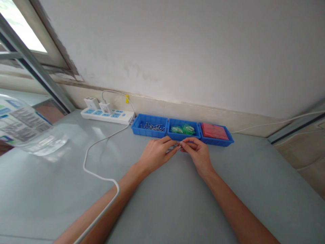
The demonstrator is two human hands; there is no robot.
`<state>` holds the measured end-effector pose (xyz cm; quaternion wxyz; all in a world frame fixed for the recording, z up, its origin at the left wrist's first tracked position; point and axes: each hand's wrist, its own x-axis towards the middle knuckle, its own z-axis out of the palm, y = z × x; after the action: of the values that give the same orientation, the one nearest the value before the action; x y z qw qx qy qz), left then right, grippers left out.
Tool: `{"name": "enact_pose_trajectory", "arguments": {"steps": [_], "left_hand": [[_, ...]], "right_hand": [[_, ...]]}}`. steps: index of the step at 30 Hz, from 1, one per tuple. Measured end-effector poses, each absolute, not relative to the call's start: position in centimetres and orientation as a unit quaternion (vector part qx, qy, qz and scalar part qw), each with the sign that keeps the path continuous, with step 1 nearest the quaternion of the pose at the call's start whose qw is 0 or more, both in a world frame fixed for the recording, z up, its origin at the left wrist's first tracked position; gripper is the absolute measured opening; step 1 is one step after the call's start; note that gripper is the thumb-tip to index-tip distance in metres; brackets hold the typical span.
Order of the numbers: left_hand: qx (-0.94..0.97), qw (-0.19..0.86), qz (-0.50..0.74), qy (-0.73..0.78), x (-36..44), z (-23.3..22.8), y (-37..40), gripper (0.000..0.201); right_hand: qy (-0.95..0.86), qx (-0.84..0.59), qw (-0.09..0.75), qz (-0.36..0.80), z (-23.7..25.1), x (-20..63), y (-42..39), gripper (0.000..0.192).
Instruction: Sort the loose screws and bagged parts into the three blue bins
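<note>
My left hand is closed in a pinch on a thin silvery screw, mostly covered by the fingers. Its tip meets my right hand, whose thumb and fingers are pinched around a small pale piece, too small to name. Both hands are just in front of three blue bins. Loose screws lie in the left bin. Green-and-clear plastic packets fill the middle bin. The right bin holds a stack of flat red packets.
A white power strip with plugged-in chargers stands by the wall. Its white cable curves across the grey table and over my left forearm. A large clear plastic bottle is at the left.
</note>
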<state>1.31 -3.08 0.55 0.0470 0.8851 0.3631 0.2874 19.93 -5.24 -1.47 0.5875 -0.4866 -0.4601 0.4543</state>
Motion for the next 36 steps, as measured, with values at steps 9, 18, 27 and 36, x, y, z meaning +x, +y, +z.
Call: {"name": "enact_pose_trajectory", "arguments": {"steps": [9,18,27,36], "left_hand": [[0.885,0.065,0.277,0.368,1.5,0.2,-3.1,0.023],[0.782,-0.032,0.325,0.531,-1.4,1.0,-0.8,0.024],[0.800,-0.010,0.306,0.516,-1.4,1.1,-0.8,0.027],[0.860,0.002,0.262,0.438,-0.2,0.7,-1.7,0.026]], "right_hand": [[-0.515,-0.499,0.568,0.405,-1.9,19.1,-5.6,0.025],[-0.615,-0.550,0.506,0.253,-2.2,19.9,-5.7,0.017],[-0.802,-0.495,0.330,0.050,-2.2,19.3,-5.9,0.014],[-0.800,-0.509,0.315,0.036,-2.4,18.9,-5.6,0.013]]}}
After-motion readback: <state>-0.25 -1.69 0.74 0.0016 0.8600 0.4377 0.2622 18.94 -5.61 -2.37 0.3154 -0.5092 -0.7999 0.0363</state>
